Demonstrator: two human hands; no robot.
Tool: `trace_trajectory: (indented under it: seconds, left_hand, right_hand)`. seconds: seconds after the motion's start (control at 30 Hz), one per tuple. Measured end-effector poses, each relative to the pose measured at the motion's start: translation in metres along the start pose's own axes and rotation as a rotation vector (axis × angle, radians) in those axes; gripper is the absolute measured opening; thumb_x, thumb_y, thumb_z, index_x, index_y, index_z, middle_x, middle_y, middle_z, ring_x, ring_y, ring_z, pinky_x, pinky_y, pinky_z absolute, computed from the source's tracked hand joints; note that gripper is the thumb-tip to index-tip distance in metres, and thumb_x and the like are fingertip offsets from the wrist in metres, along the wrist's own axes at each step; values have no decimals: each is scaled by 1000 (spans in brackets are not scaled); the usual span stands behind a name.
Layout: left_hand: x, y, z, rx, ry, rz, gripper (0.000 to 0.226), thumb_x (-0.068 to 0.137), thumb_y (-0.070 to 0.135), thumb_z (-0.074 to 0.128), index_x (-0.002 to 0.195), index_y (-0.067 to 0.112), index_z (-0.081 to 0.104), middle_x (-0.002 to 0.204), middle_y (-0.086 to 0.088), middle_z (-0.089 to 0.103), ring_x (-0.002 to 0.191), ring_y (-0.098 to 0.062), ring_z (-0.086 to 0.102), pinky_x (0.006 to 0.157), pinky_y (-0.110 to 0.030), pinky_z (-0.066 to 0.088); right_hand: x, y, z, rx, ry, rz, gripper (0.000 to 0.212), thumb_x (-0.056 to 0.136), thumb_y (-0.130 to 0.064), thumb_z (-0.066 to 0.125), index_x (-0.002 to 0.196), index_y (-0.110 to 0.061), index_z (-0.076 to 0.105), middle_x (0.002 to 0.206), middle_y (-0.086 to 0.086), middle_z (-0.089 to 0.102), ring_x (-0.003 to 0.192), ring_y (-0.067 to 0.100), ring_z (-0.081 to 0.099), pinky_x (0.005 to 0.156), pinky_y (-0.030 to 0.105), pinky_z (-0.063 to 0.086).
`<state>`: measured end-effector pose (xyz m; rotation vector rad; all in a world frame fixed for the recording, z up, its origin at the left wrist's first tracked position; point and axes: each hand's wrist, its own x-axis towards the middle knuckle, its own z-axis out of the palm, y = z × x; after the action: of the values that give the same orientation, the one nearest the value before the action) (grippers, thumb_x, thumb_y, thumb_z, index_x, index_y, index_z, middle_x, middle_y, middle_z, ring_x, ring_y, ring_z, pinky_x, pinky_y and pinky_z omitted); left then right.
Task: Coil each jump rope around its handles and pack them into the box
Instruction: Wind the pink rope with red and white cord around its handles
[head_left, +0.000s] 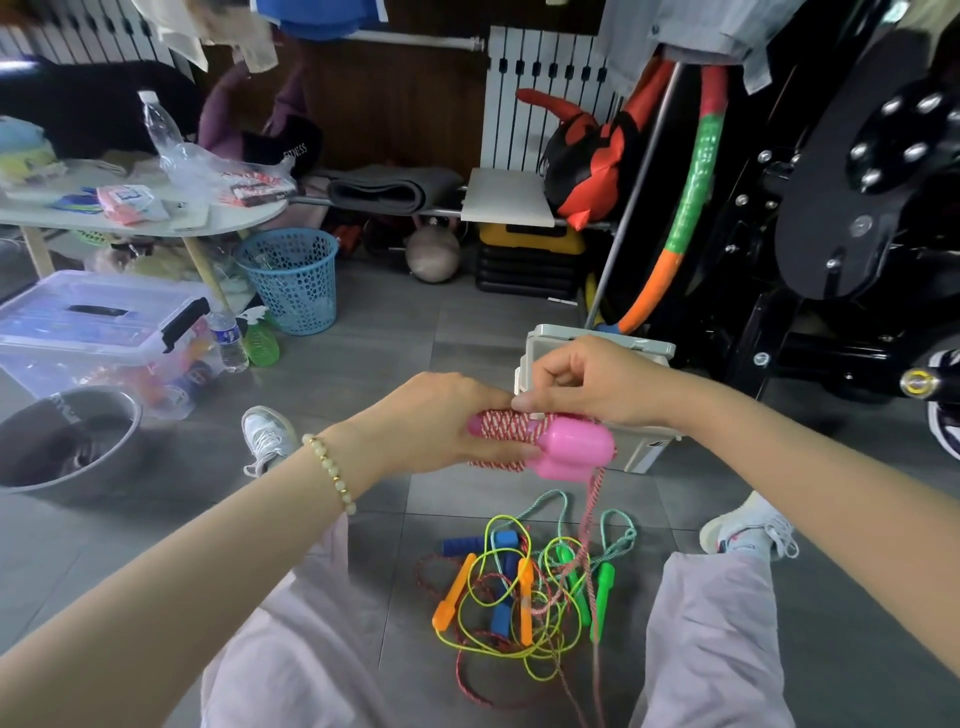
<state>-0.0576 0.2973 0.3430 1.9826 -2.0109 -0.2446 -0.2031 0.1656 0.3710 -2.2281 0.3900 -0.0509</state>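
Observation:
My left hand (441, 421) grips the pink jump rope handles (571, 449), held side by side with red-and-white cord (506, 427) wound round them. My right hand (582, 382) pinches the cord just above the wound part. The loose end of that cord (592, 499) hangs down to the floor. Right behind my hands stands a small white box (644, 447), mostly hidden. On the floor between my legs lies a tangle of other jump ropes (524, 587) with orange, blue and green handles.
A clear lidded storage bin (104, 332), a grey bowl (67, 441) and a blue mesh basket (293, 278) stand on the left. Black exercise equipment (831, 234) and a hoop (685, 208) fill the right. My feet (267, 436) rest on the grey tile floor.

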Motion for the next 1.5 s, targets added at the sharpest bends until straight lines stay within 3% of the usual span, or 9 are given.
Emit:
trace_trajectory:
  seconds: [0.23,0.37,0.53,0.73,0.83,0.93,1.07,1.27,1.5]
  left_hand:
    - [-7,-6,8,-218,42,30,28,83,62,51,76,35,47,60,7,53,53,-2,48,54,-20,33]
    - [-5,-13,8,-472,96,-64,46,74,60,52,97,22,41,61,6,59,43,-2,53,48,-21,41]
    - [-4,-17,13,-643,83,-46,46,90,37,56,134,37,39,59,4,58,43,-4,49,46,-20,42]
    - [3,-20,18,-679,234,-101,12,95,27,54,98,17,60,50,13,55,38,-2,45,42,-18,40]
    - [8,-19,19,-645,240,-144,19,96,27,52,92,10,61,47,11,55,37,0,47,42,-14,37]
    - [14,-20,22,-654,206,-160,31,95,32,53,96,2,63,50,5,57,37,-4,47,41,-19,39]
    - [25,-25,25,-646,289,-222,39,95,34,52,93,-3,63,49,8,51,39,0,41,44,-19,40]
    - [30,-45,25,-606,357,-341,47,94,43,50,85,-2,62,63,-17,61,41,-6,43,45,-20,37]
    - [28,-46,25,-567,213,-322,47,94,42,52,83,-3,59,45,7,49,38,-3,43,48,-25,42]
  right_hand:
    - [-5,8,4,383,44,-24,24,86,-38,60,83,-19,74,92,1,71,87,13,64,83,28,50]
    - [-14,12,12,682,35,55,42,77,-53,48,88,-23,75,92,-1,73,86,12,67,75,23,55]
    - [-10,30,36,932,79,29,73,45,-62,83,100,-15,69,96,3,73,88,15,69,78,29,57]
    - [-4,56,60,1145,36,12,68,64,-41,83,119,-9,58,119,11,65,108,22,63,95,34,50]
    - [-2,54,73,996,85,29,48,80,-18,71,122,-6,54,119,7,64,109,15,61,97,27,48]
    - [4,47,80,685,239,51,30,84,-1,64,113,-2,58,103,6,67,86,-1,64,76,12,48]
    - [7,34,80,277,420,2,6,93,-12,56,96,-17,57,63,-17,57,54,-8,50,53,10,35]
    - [3,33,66,226,400,129,25,98,-18,45,76,-18,56,51,-13,53,45,-2,44,49,15,35]
    - [-4,27,51,-38,355,19,14,90,-17,60,102,-21,53,77,-7,66,59,-1,53,63,20,40]
